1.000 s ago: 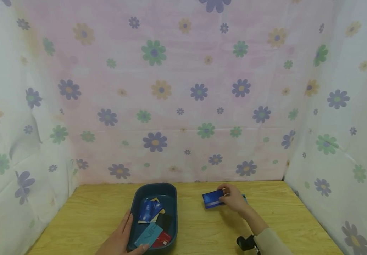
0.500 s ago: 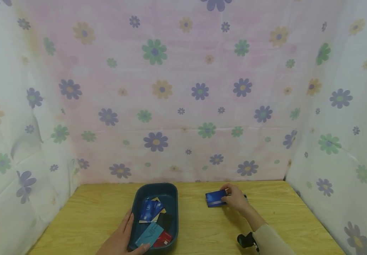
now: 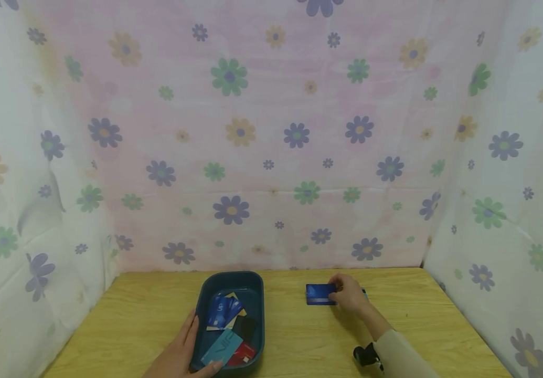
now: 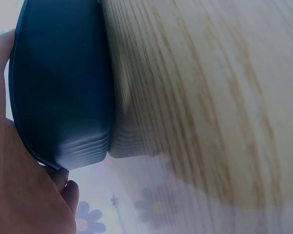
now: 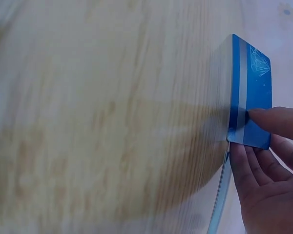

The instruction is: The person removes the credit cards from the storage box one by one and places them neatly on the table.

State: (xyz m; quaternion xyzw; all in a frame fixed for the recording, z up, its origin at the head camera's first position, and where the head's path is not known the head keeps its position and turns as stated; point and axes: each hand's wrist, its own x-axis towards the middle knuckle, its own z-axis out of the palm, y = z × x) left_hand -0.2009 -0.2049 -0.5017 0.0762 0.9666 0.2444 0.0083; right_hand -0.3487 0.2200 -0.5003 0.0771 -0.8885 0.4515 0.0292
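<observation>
My right hand (image 3: 350,297) pinches a blue card (image 3: 319,294) with a pale stripe, low at the table's back right. Thumb and fingers grip one short end of it, as the right wrist view shows; the card looks flat on or just above the wood. Partly hidden behind that hand is a teal-edged card (image 3: 364,293). On the left, my left hand (image 3: 177,346) holds a dark blue plastic bin (image 3: 260,315), its thumb over the near rim and its fingers along the outer left side. The bin's wall (image 4: 63,83) fills the left of the left wrist view.
Inside the bin lie blue cards (image 3: 219,312), a black card (image 3: 244,328), a light blue VIP card (image 3: 221,347) and a red card (image 3: 242,354). A black device (image 3: 366,355) sits at the right wrist. Flowered cloth (image 3: 276,136) walls in the wooden table (image 3: 290,336).
The right hand has shifted slightly right with the blue card, which has turned level with the table's back edge. The left hand and the bin stay put.
</observation>
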